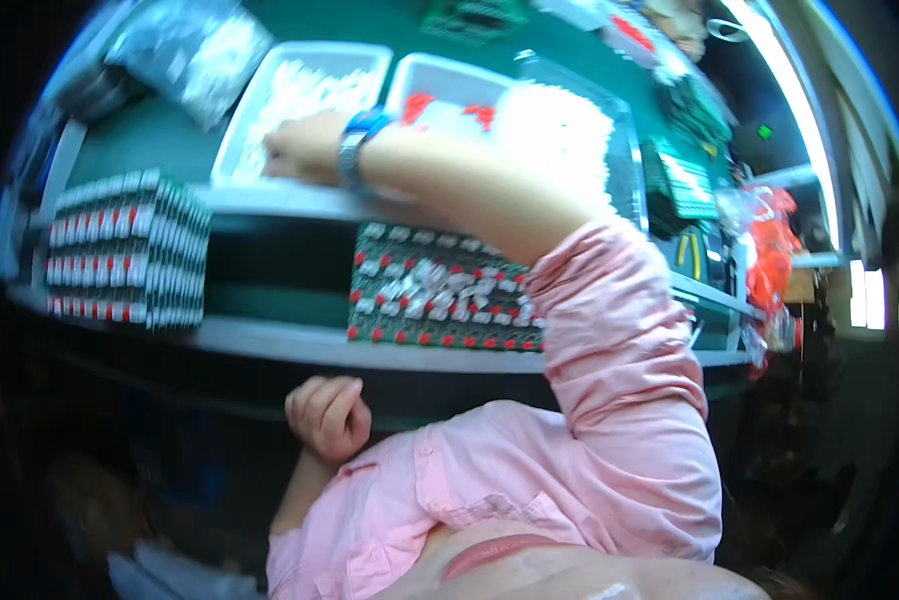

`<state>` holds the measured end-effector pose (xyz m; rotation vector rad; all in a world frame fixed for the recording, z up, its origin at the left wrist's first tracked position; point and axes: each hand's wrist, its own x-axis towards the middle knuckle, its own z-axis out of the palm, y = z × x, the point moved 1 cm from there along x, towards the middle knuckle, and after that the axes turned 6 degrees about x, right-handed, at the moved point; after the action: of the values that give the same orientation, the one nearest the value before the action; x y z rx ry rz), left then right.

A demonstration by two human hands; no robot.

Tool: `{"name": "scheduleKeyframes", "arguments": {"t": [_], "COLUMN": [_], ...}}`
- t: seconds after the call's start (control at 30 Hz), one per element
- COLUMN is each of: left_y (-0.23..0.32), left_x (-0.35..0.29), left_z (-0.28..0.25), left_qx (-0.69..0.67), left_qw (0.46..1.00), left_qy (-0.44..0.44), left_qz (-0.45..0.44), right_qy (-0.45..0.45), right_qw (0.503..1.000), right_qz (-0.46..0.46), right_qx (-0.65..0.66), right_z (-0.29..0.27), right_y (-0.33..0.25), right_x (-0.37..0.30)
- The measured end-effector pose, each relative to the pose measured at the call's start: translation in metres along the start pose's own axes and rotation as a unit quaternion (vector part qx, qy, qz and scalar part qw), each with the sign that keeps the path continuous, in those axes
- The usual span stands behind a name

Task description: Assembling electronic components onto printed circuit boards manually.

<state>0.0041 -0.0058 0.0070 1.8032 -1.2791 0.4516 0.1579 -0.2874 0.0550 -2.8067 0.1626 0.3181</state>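
My right hand (308, 150), a watch on its wrist, reaches across to the far left over the near edge of a white tray (232, 150) of small white plastic parts (320, 92). Its fingers are blurred, so their grip does not show. Close to my body, below the bench edge, my left hand (330, 418) is curled closed; whatever may be inside it is hidden. Between my arms and the trays lies a green circuit board panel (395, 325) with rows of red and white parts. Loose whitish pieces (440, 285) are heaped on its middle.
A stack of filled green boards (130, 255) stands at left. Behind my right forearm are a second white tray (450, 75) with red parts and a bright pile of white parts (560, 125). A clear bag (190, 50) lies far left; yellow-handled tweezers or pliers (690, 257) at right.
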Motion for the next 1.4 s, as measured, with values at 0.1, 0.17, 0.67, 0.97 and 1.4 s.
{"name": "scheduleKeyframes", "arguments": {"t": [0.1,0.17,0.67,0.97,1.4], "left_y": [-0.069,-0.06,-0.061,-0.062,-0.044], "left_x": [0.012,0.007,0.007,0.005,0.025], "left_z": [0.004,0.006,0.013,0.01,0.002], "left_qx": [0.038,0.024,0.063,0.044,0.052], "left_qw": [0.998,0.998,0.996,0.998,0.998], "left_qy": [0.019,0.021,-0.011,-0.005,0.004], "left_qz": [0.056,0.055,0.065,0.055,0.024], "right_qy": [0.089,0.086,0.186,0.291,0.355], "right_qw": [0.994,0.991,0.981,0.942,0.909], "right_qz": [-0.064,-0.081,-0.051,0.029,0.074], "right_qx": [-0.022,-0.059,0.004,0.163,-0.204], "right_z": [-0.018,-0.023,-0.045,-0.059,0.047], "right_y": [-0.01,0.0,0.003,0.065,0.122], "right_x": [0.036,0.02,-0.008,-0.251,-0.448]}}
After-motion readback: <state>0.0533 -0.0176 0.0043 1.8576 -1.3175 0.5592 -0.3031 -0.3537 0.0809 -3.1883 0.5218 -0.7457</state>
